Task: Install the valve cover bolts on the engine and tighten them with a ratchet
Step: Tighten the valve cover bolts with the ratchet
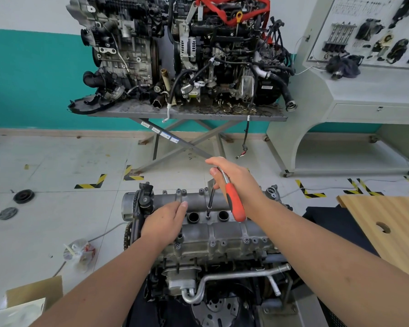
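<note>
Gripping the ratchet [232,197] up by its head, right hand [236,178] is curling round slick steel; left hand [165,223] is lying flat, steadying the rigid cover [222,230].

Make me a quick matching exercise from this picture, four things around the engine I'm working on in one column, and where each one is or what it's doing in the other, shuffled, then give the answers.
Things:
1. left hand
2. right hand
3. extension bar
4. wooden board

Places or states:
A. runs down from the ratchet head to a bolt between two round wells
B. lies to the right of the engine
C. rests flat on the valve cover, fingers straight
D. grips the red-handled ratchet near its head

Pairs: 1-C, 2-D, 3-A, 4-B
</note>
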The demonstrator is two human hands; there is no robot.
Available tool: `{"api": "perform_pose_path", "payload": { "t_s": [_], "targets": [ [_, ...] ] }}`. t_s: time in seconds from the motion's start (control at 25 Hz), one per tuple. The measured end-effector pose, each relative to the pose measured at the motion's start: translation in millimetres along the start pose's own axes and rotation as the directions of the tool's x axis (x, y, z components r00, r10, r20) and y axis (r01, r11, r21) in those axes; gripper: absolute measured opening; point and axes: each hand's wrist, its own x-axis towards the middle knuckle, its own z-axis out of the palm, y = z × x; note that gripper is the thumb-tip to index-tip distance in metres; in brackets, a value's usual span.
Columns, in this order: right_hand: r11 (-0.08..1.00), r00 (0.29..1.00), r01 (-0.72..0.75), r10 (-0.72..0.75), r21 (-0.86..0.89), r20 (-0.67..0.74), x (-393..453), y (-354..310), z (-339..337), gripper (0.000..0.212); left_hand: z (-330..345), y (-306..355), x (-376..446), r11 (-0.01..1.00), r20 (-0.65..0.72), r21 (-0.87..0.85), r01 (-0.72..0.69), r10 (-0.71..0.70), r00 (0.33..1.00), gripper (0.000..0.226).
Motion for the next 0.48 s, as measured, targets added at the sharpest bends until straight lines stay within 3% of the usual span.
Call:
{"api": "perform_pose_path", "payload": {
  "t_s": [0.08,0.16,0.28,0.36,0.48],
  "targets": [
    [0.998,0.999,-0.035,0.034,0.057,0.016,-1.3,0.1,0.4,0.022,0.9,0.0,1.0,1.0,0.008,-0.006,0.012,-0.012,1.0,0.045],
    [0.956,0.99,0.138,-0.139,-0.258,0.013,-0.9,4.1,0.1,0.024,0.7,2.0,2.7,1.0,0.002,-0.02,0.018,-0.018,1.0,0.032],
    [0.56,0.893,0.41,-0.407,-0.72,0.191,12.7,-2.1,-3.7,0.02,-1.3,7.1,12.5,0.994,-0.028,-0.101,-0.036,0.033,0.999,0.015],
    [0.369,0.898,0.418,-0.305,-0.83,0.317,22.7,-16.5,-0.8,0.024,0.7,15.5,18.2,0.99,0.062,-0.098,-0.101,0.107,0.992,0.027],
    [0.346,0.967,0.249,-0.046,-0.905,0.249,36.8,-33.6,7.7,0.027,7.9,35.6,23.1,0.993,0.24,-0.023,-0.117,0.119,0.963,0.025]
  ]
}}
